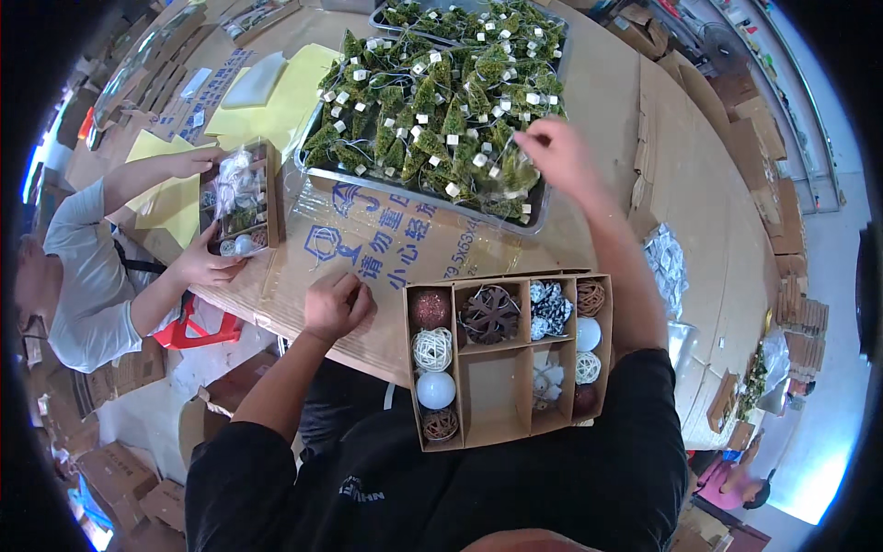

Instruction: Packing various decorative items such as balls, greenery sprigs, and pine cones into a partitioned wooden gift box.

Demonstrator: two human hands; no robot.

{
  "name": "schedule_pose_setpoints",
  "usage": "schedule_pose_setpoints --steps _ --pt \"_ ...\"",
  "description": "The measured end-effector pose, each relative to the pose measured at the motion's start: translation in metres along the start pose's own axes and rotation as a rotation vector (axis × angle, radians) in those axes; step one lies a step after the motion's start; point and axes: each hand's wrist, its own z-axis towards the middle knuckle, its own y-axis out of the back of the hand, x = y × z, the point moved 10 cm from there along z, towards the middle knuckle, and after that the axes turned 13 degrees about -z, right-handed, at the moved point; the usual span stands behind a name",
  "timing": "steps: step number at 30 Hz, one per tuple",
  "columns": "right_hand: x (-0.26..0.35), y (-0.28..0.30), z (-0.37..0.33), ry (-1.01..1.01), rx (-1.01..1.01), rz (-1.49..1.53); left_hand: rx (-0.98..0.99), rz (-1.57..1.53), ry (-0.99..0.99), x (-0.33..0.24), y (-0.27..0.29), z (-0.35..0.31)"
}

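A brown cardboard box [498, 390] with compartments sits at the table's near edge in front of me. It holds ball ornaments: white, wicker, glittery brown and a dark openwork one. My left hand [338, 304] rests as a loose fist on the flat cardboard sheet [368, 241], left of the box, holding nothing I can see. My right hand [557, 156] reaches over the metal tray [537, 210] full of small green tree ornaments [432, 115] with white tags; its fingers pinch together at one of them.
Another person at the left, in a grey shirt, holds a second compartment box [243, 196] with both hands. Yellow sheets [271, 106] lie behind it. A second tray of green trees [469, 18] stands farther back. Cardboard sheets and stacked boxes [774, 184] are at the right.
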Motion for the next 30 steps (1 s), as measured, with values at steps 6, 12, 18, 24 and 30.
schedule_pose_setpoints --steps 6,12,18,24,30 --pt "0.003 0.026 -0.014 -0.355 0.316 0.554 0.020 0.031 0.037 0.003 0.000 -0.004" --pt "0.002 0.043 -0.021 -0.352 0.146 0.732 -0.003 0.035 0.035 0.002 0.003 -0.008" --pt "-0.009 0.048 -0.018 -0.309 0.086 0.740 -0.036 0.048 0.023 0.005 0.002 -0.011" --pt "-0.023 0.045 -0.015 -0.267 0.036 0.753 -0.060 0.021 0.013 0.001 0.005 -0.008" --pt "-0.024 0.036 -0.020 -0.389 0.116 0.820 -0.065 0.012 0.065 0.009 0.006 -0.011"
